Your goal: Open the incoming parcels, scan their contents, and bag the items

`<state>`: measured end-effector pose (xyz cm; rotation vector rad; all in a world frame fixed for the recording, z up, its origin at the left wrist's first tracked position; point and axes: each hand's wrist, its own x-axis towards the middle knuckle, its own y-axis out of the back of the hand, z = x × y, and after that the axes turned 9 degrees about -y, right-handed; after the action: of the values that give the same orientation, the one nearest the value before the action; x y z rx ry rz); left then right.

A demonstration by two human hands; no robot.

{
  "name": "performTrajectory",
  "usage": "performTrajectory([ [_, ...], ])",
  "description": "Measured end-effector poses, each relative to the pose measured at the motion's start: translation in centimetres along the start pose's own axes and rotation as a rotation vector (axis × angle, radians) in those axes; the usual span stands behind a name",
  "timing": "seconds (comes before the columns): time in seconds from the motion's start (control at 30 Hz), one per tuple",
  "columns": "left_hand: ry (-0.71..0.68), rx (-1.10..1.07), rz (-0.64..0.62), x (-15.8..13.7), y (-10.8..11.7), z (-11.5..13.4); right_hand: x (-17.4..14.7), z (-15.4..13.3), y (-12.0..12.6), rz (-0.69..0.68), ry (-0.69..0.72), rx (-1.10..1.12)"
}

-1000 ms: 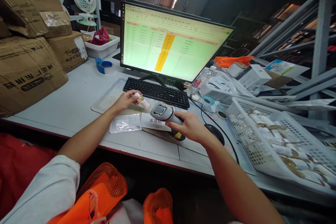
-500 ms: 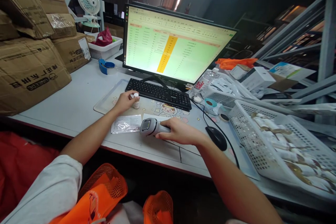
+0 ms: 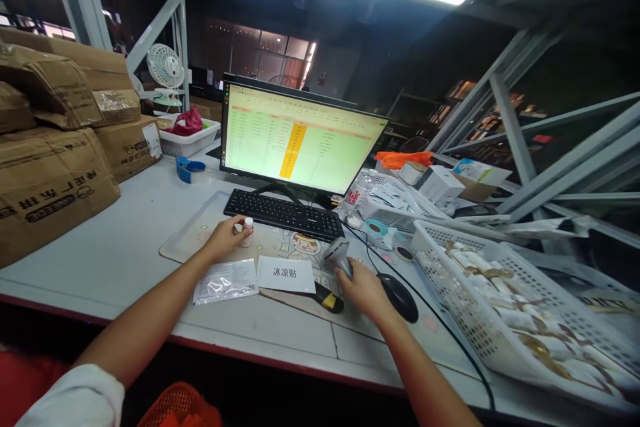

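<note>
My left hand [image 3: 229,237] is closed around a small white bottle [image 3: 249,223] just in front of the black keyboard [image 3: 285,213]; its lower part is partly covered by my fingers. My right hand [image 3: 364,285] grips a grey-and-white barcode scanner [image 3: 338,253], its head raised above the desk mat [image 3: 175,248], left of the black mouse [image 3: 399,297]. Between my hands lie a clear plastic packet [image 3: 226,280] and a white card [image 3: 286,273] with printed characters. A black-and-yellow utility knife [image 3: 329,299] sticks out from beside the card.
A monitor [image 3: 300,140] showing a spreadsheet stands behind the keyboard. Cardboard boxes [image 3: 55,180] are stacked at the left, near a blue tape dispenser [image 3: 186,171]. On the right, a white basket [image 3: 440,287] holds several wrapped white items. The mouse cable curves along the desk beside it.
My right hand has moved the scanner right, away from the card, and tilted its head upward. The card and knife are now uncovered. My left hand keeps the bottle. The view has tilted up.
</note>
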<state>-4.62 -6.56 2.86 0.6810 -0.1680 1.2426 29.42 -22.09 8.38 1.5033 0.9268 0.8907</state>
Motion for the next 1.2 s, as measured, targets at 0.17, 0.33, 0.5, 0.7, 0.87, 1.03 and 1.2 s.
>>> performTrajectory([
  [0.17,-0.010,0.017,0.005,0.0,-0.2,-0.2,-1.3,2.8,-2.8,0.020,-0.092,-0.070],
  [0.33,0.003,0.038,0.001,-0.1,-0.2,-0.2,1.5,8.5,-2.7,0.293,-0.024,0.027],
  [0.5,0.041,0.044,-0.012,-0.1,-0.3,0.2,5.0,16.1,-5.2,0.381,0.013,0.085],
  [0.7,0.088,0.043,-0.022,-0.1,-0.3,0.8,5.4,18.0,-7.9,0.388,-0.050,0.159],
  [0.87,0.088,0.032,-0.032,0.0,-0.3,0.6,5.3,17.6,-7.7,0.417,-0.080,0.198],
  [1.03,0.070,0.040,-0.018,0.0,-0.4,0.3,5.1,17.8,-7.4,0.488,-0.011,0.233],
  [1.2,0.062,0.044,-0.014,0.0,-0.5,0.1,4.8,18.6,-7.6,0.486,0.054,0.250],
])
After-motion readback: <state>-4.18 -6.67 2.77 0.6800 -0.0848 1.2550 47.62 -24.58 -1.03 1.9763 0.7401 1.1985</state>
